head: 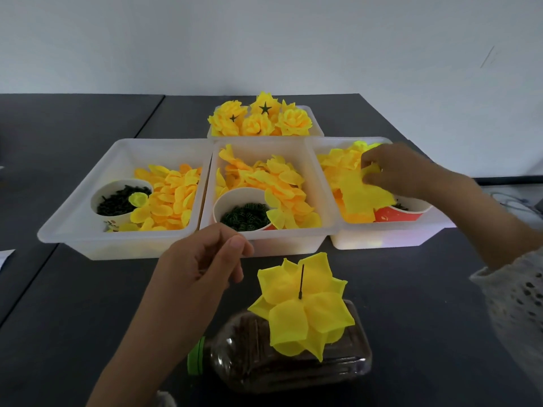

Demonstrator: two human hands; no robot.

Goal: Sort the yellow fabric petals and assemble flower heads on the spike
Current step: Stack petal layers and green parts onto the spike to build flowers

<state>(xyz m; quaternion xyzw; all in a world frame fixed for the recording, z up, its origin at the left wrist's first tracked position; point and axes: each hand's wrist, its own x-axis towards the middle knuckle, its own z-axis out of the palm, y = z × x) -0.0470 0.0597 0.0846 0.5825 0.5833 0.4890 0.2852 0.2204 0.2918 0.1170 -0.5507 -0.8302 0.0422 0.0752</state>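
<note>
Judging from the single head view, the work looks partly done, with one flower head under way. At six o'clock, a thin black spike (301, 282) stands up from a clear plastic bottle with a green cap (293, 356) that lies on its side on the dark grey tabletop (73, 304). Several broad yellow fabric petals are already threaded on it, forming a half-built flower head (302, 312) whose layers spread open; much of the spike shows above them, so more layers seem due.

At twelve o'clock, a small translucent white tray (316, 124) holds a handful of finished yellow fabric flower heads (261, 118), two showing dark green star-shaped backs. That is the completed output.

Between these, three larger translucent white trays sit side by side. The left tray (88, 201) carries small rounded petals and a white paper cup of dark green parts (122, 199). The middle tray (317, 183) has medium petals and a similar cup (245, 211). The right tray (382, 239) has the largest petals and a red paper cup (402, 211). All three are well stocked, so many heads remain to be made.

The right hand (393, 171) reaches toward two o'clock into the right tray, its fingers curled onto a large yellow petal piece (364, 195), apparently gripping it. The left hand (205, 259) hovers at about seven o'clock in front of the middle tray, thumb and fingers pinched together; whether it holds anything tiny I cannot tell.
</note>
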